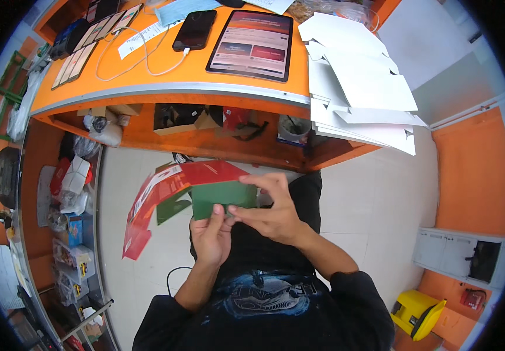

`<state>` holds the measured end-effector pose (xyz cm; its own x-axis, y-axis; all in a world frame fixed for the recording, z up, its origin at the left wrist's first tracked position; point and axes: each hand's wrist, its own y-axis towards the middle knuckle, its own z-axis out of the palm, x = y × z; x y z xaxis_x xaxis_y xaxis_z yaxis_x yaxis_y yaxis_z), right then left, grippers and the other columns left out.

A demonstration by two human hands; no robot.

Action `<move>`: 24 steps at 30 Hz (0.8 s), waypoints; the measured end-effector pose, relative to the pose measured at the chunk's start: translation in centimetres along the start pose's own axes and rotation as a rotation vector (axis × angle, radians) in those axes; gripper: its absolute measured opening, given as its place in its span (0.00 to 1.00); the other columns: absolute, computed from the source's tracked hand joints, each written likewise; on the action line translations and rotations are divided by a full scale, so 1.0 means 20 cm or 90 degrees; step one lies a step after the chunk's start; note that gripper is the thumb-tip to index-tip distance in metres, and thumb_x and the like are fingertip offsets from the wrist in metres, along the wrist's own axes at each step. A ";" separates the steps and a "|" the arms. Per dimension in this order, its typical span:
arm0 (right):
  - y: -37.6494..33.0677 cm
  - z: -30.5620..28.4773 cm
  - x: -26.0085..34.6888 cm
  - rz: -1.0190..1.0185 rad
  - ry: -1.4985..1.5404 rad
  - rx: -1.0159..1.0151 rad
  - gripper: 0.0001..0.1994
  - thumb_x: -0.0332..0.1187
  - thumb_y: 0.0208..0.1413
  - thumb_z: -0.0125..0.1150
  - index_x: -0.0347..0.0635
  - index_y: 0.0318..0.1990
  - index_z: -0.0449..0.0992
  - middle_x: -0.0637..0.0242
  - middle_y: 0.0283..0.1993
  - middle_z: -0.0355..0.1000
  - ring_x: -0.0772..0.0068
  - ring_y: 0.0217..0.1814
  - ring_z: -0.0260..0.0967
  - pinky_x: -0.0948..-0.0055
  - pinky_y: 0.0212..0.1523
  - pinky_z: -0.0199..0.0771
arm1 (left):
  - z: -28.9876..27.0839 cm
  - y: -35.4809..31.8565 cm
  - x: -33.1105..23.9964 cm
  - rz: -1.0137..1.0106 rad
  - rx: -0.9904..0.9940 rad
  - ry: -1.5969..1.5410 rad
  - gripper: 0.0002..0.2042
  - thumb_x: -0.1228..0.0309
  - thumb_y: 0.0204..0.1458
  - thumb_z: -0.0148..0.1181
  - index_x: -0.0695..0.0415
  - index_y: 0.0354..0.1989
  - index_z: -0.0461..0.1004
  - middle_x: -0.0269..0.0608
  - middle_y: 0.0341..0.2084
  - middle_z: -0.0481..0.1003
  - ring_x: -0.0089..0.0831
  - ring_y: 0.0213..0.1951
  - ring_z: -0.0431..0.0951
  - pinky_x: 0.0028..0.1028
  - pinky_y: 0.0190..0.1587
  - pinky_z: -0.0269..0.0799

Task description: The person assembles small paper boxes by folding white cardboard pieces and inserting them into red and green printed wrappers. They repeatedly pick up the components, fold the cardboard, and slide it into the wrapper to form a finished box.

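Partly folded red-and-green carton (205,172) above the lap (255,245)

The left hand (212,241) points up, pinching the lower edge of the green panel (220,195); the right hand (277,215) angles in, fingers parted, touching its right end. Beyond stands an orange desk (191,71).

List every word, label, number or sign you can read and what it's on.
Wording isn't copied here; print shows on these:
Carton: white print on its red side, angled away and mostly too blurred to read.
Tablet: screen text, mostly too small to read.
Paper strip: print too small to read.
Shirt: pale letters in a blue design, partly lost.
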<state>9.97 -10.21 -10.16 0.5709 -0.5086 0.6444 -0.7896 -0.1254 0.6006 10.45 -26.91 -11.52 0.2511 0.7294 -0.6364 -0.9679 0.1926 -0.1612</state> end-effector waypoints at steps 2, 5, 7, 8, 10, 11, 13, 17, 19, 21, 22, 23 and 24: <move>0.00 -0.01 -0.02 0.046 0.067 -0.002 0.14 0.32 0.39 0.75 0.58 0.38 0.87 0.64 0.61 0.69 0.56 0.57 0.59 0.61 0.52 0.65 | -0.01 -0.02 0.02 -0.012 0.026 0.020 0.12 0.72 0.65 0.53 0.62 0.55 0.72 0.41 0.47 0.76 0.27 0.46 0.78 0.30 0.50 0.77; 0.00 0.00 -0.05 0.055 0.143 0.024 0.16 0.30 0.38 0.76 0.52 0.39 0.84 0.62 0.63 0.67 0.53 0.62 0.57 0.56 0.58 0.61 | 0.04 -0.01 0.07 0.131 0.014 0.161 0.11 0.76 0.62 0.57 0.62 0.51 0.74 0.39 0.46 0.77 0.24 0.44 0.77 0.25 0.47 0.75; 0.05 -0.07 -0.03 0.091 0.225 0.104 0.18 0.29 0.39 0.75 0.48 0.42 0.81 0.62 0.63 0.67 0.51 0.64 0.57 0.53 0.60 0.59 | 0.01 -0.02 0.08 0.151 0.001 0.297 0.12 0.80 0.59 0.59 0.64 0.50 0.73 0.40 0.47 0.77 0.23 0.46 0.76 0.23 0.44 0.74; 0.08 -0.10 -0.04 0.093 0.280 0.112 0.23 0.30 0.37 0.74 0.47 0.46 0.77 0.59 0.62 0.68 0.47 0.66 0.57 0.51 0.61 0.60 | 0.00 -0.02 0.09 0.128 -0.005 0.357 0.12 0.80 0.59 0.59 0.64 0.51 0.73 0.40 0.47 0.76 0.23 0.46 0.75 0.23 0.44 0.74; 0.21 -0.13 0.12 0.008 0.154 0.097 0.25 0.31 0.36 0.75 0.47 0.48 0.76 0.60 0.61 0.68 0.50 0.66 0.59 0.51 0.60 0.61 | -0.07 -0.04 0.15 0.166 0.017 0.445 0.15 0.80 0.58 0.60 0.65 0.53 0.70 0.42 0.48 0.76 0.21 0.48 0.74 0.22 0.45 0.73; 0.26 -0.11 0.18 -0.031 0.086 0.083 0.26 0.31 0.36 0.76 0.47 0.48 0.76 0.60 0.61 0.68 0.51 0.66 0.59 0.51 0.60 0.61 | -0.09 -0.05 0.19 0.194 0.033 0.469 0.15 0.80 0.58 0.60 0.65 0.54 0.70 0.43 0.49 0.75 0.22 0.48 0.74 0.23 0.45 0.73; 0.32 0.00 0.24 -0.226 0.035 0.033 0.15 0.33 0.43 0.66 0.43 0.41 0.78 0.63 0.46 0.74 0.58 0.49 0.72 0.62 0.47 0.74 | -0.10 -0.05 0.19 0.226 0.043 0.501 0.15 0.80 0.58 0.60 0.65 0.54 0.70 0.43 0.49 0.75 0.22 0.48 0.74 0.23 0.46 0.73; 0.30 0.07 0.25 -0.347 -0.001 0.101 0.13 0.30 0.42 0.62 0.36 0.37 0.78 0.62 0.37 0.72 0.59 0.45 0.73 0.66 0.42 0.77 | -0.08 -0.04 0.10 0.227 0.036 0.504 0.16 0.79 0.58 0.60 0.65 0.55 0.69 0.44 0.50 0.75 0.24 0.49 0.74 0.24 0.46 0.73; 0.30 0.07 0.21 -0.379 -0.027 0.078 0.13 0.30 0.41 0.63 0.34 0.36 0.78 0.62 0.36 0.72 0.60 0.45 0.73 0.65 0.44 0.78 | -0.07 -0.03 0.04 0.219 0.044 0.494 0.16 0.79 0.58 0.60 0.65 0.55 0.69 0.44 0.50 0.75 0.24 0.49 0.74 0.24 0.47 0.73; 0.29 0.07 0.18 -0.377 -0.053 0.054 0.13 0.29 0.39 0.63 0.32 0.35 0.78 0.61 0.35 0.72 0.60 0.45 0.73 0.64 0.45 0.80 | -0.07 -0.03 0.01 0.213 0.042 0.483 0.17 0.79 0.58 0.60 0.65 0.56 0.68 0.44 0.50 0.74 0.25 0.50 0.74 0.25 0.47 0.73; 0.30 0.07 0.16 -0.387 -0.055 0.022 0.13 0.28 0.39 0.64 0.31 0.34 0.78 0.60 0.36 0.73 0.59 0.44 0.74 0.63 0.45 0.81 | -0.07 -0.02 0.00 0.211 0.042 0.480 0.17 0.79 0.58 0.60 0.65 0.56 0.68 0.44 0.51 0.74 0.25 0.50 0.74 0.25 0.48 0.73; 0.30 0.07 0.15 -0.372 -0.063 -0.008 0.13 0.28 0.39 0.65 0.30 0.35 0.78 0.60 0.36 0.73 0.59 0.44 0.74 0.63 0.44 0.81 | -0.07 -0.01 -0.01 0.213 0.041 0.478 0.17 0.79 0.59 0.60 0.65 0.56 0.68 0.45 0.51 0.74 0.25 0.50 0.75 0.25 0.48 0.73; 0.30 0.07 0.14 -0.356 -0.067 -0.038 0.13 0.27 0.39 0.65 0.30 0.35 0.78 0.59 0.37 0.73 0.59 0.43 0.75 0.64 0.44 0.81 | -0.07 -0.02 -0.02 0.214 0.037 0.483 0.17 0.79 0.59 0.60 0.65 0.56 0.68 0.45 0.51 0.74 0.26 0.50 0.75 0.25 0.48 0.73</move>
<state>6.51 -13.67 -5.33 0.8705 -0.4614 0.1715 -0.3576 -0.3532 0.8645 10.65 -28.26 -12.30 -0.1430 0.1180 -0.9827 -0.9837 0.0927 0.1543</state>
